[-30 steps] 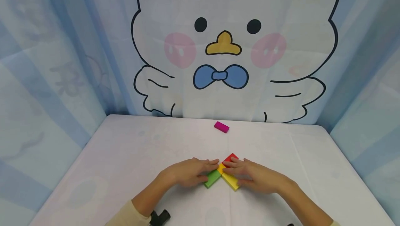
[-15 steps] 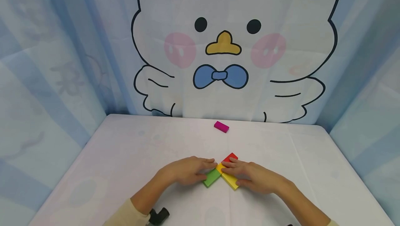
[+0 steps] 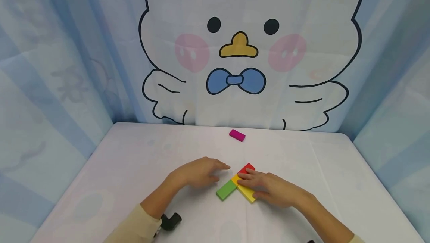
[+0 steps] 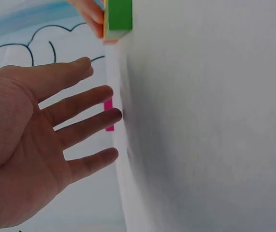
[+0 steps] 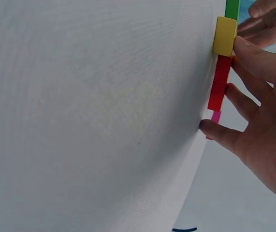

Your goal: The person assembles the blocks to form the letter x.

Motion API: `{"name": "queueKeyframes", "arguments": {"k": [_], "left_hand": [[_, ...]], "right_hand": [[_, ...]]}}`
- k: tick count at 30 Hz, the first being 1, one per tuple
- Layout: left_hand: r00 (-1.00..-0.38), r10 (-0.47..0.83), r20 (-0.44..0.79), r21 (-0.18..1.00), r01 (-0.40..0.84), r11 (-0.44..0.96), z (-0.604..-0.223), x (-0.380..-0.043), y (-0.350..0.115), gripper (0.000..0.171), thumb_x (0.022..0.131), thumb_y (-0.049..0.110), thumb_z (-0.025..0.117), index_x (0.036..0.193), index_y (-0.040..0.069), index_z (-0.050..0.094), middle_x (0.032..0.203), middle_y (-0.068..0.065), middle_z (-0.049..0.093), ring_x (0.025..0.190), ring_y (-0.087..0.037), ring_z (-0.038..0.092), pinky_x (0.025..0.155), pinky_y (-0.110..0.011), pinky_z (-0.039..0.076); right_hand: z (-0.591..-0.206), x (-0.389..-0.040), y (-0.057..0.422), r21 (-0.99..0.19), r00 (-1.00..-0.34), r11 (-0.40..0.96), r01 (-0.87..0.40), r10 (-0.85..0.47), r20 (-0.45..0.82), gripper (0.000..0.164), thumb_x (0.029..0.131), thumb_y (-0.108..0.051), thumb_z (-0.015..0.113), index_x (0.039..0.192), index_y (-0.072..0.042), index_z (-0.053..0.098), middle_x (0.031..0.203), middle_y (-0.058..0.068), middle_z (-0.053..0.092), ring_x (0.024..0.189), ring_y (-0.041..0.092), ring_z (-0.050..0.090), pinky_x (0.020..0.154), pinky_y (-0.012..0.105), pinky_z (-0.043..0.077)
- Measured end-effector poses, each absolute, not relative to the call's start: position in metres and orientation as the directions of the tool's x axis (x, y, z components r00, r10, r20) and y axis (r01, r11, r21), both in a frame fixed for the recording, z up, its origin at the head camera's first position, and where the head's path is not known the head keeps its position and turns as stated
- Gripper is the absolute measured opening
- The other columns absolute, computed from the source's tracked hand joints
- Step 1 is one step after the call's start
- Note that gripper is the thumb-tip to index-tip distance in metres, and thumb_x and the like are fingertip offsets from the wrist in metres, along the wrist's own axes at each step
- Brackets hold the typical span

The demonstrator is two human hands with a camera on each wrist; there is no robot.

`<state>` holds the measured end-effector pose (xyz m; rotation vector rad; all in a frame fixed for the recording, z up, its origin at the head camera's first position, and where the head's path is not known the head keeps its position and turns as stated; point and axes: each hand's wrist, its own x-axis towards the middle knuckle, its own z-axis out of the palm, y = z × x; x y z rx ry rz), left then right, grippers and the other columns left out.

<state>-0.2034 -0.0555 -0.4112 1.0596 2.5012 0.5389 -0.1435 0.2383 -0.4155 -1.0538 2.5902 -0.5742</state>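
Observation:
Several coloured blocks touch one another on the white table in the head view. A green block (image 3: 226, 190), an orange block (image 3: 234, 179) and a red block (image 3: 246, 168) form a slanting row, and a yellow block (image 3: 246, 195) branches off toward the near right. My right hand (image 3: 277, 190) rests its extended fingers on the red, orange and yellow blocks, hiding parts of them. To the left of the green block, my left hand (image 3: 199, 173) is apart from it, fingers spread and holding nothing; the left wrist view shows its bare palm (image 4: 26, 130).
A magenta block (image 3: 237, 135) lies alone near the far edge of the table (image 3: 161, 153). Behind it hangs a curtain (image 3: 235, 105) with a cartoon bird. A black wrist device (image 3: 171, 221) sits beside the left sleeve (image 3: 136, 224).
My left hand has lifted off the green block and moved away to the far left, uncovering it. The right hand stays on the blocks, and the view has shifted slightly.

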Motion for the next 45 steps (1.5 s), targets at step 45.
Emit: {"name": "queueKeyframes", "arguments": {"k": [45], "left_hand": [[-0.762,0.648,-0.024,0.677,0.464,0.571,-0.423,-0.316,-0.025,0.041,0.099,0.008,0.067,0.140,0.011,0.065,0.139,-0.010,0.066,0.126,-0.026,0.063,0.105,-0.040,0.056]], "right_hand": [[-0.412,-0.144,0.235,-0.479,-0.692,0.668,-0.569,-0.704,-0.158,0.057,0.099,-0.011,0.067,0.154,-0.022,0.054,0.164,-0.004,0.044,0.156,0.033,0.034,0.120,0.060,0.034]]}}
